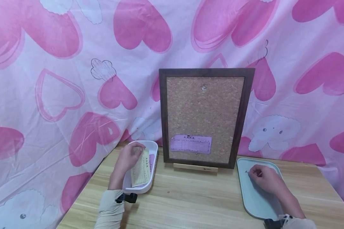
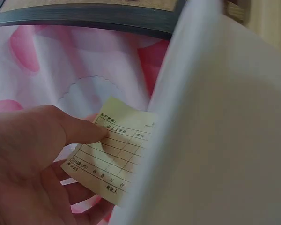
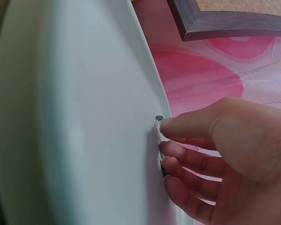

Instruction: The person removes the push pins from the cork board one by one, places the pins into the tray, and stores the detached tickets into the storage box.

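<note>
My left hand (image 1: pixel 129 156) reaches into a white plastic bin (image 1: pixel 155 147). Its thumb lies on a pale yellow printed receipt slip (image 2: pixel 113 150), with the fingers behind the paper. A purple slip (image 1: pixel 151 161) lies beneath in the bin. On the right, my right hand (image 1: pixel 265 178) is low over a pale green tray (image 1: pixel 262 203). Between its thumb and fingertips it pinches a small clear push pin (image 3: pixel 159 119), close to the tray's surface. The index fingertip is mostly hidden behind the thumb.
A dark-framed corkboard (image 1: pixel 204 111) stands upright on a wooden stand (image 1: pixel 195 167) between the hands. A purple form (image 1: pixel 190 144) is on its lower left; clear pins (image 1: pixel 204 88) sit near the top. Behind hangs a pink heart-print cloth (image 1: pixel 143 25). All rests on a wooden table (image 1: pixel 189 197).
</note>
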Demonstrator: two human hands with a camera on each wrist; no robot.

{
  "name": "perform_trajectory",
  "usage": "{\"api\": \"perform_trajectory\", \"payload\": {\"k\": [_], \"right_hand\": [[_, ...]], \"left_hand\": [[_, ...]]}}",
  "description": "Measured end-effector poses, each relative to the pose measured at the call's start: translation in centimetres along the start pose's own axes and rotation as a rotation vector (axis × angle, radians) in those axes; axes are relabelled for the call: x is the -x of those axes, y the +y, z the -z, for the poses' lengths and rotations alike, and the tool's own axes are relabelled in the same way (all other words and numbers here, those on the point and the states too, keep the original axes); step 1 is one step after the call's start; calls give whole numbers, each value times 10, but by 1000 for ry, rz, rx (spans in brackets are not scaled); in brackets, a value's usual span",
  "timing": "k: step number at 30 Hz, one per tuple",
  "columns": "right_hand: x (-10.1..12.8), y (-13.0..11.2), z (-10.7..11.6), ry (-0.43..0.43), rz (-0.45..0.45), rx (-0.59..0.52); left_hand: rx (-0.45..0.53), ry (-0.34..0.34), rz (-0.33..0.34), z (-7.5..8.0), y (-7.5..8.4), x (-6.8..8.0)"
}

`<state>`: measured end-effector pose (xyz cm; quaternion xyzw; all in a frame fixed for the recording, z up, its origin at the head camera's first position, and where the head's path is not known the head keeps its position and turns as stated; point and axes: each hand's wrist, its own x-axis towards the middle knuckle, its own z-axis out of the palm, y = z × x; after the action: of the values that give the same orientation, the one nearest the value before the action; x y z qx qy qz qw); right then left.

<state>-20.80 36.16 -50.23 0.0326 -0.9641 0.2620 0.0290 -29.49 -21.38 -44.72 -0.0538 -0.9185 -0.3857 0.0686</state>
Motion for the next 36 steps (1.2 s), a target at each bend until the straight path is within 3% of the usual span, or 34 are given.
{"api": "perform_trajectory", "payload": {"k": [13, 36], "right_hand": [[-1, -2, 0, -27, -16, 5], [0, 2, 5, -44, -94, -59]], "left_hand": [[-75, 58, -43, -12, -9, -2], [-65, 54, -63, -8, 12, 1]]}}
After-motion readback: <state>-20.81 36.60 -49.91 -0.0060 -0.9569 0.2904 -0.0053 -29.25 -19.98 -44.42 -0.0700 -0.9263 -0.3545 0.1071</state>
